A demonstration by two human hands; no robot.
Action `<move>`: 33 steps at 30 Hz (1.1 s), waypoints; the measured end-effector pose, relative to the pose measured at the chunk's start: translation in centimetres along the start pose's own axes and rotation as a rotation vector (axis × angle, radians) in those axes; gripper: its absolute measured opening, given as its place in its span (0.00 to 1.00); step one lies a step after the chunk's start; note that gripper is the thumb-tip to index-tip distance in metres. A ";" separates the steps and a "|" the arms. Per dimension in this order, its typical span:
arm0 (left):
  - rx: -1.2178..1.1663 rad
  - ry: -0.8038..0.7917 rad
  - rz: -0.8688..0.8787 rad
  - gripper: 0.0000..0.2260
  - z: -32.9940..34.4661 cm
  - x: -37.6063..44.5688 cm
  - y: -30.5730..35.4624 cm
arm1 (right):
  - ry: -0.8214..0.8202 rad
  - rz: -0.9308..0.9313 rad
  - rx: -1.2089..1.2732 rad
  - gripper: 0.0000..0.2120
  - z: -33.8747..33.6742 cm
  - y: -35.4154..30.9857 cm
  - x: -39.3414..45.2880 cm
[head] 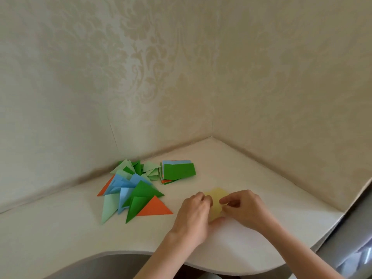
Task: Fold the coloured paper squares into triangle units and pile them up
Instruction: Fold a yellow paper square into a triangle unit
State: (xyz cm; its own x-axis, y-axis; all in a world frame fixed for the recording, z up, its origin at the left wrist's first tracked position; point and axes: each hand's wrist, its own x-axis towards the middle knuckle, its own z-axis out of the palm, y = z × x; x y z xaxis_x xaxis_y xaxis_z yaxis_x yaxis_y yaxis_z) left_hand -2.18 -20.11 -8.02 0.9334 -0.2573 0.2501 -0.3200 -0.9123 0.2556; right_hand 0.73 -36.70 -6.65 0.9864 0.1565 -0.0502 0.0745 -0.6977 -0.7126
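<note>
Pile (132, 190): folded triangles, far left of your hands, by the wall. Stack (178, 171): unfolded squares, just right of it. Left hand (194, 213): nearer the pile, fingers curled on the yellow sheet (216, 200). Sheet: between both hands, on the table (60, 228). Right hand (245, 208): pinches its right edge.

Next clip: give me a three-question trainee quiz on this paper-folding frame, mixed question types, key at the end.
1. True or false: both hands hold the yellow paper.
2. Which sheet tops the unfolded stack? A) orange B) dark green C) yellow
3. Fill in: the pile of folded triangles lies to the ____ of the left hand, while the right hand works beside it on the table.

Key: 1 true; 2 B; 3 left
</note>
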 end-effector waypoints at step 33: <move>0.029 0.316 -0.264 0.13 2.5 -0.3 -2.9 | 0.105 -0.073 -0.357 0.15 3.1 0.0 1.9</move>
State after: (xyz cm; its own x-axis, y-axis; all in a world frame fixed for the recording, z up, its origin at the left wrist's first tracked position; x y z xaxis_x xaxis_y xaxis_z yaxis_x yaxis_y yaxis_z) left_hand -1.16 -18.14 -11.17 0.8857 0.0936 0.4548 -0.0669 -0.9436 0.3244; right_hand 2.12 -34.27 -8.93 0.9849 0.1553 0.0766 0.1731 -0.8900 -0.4218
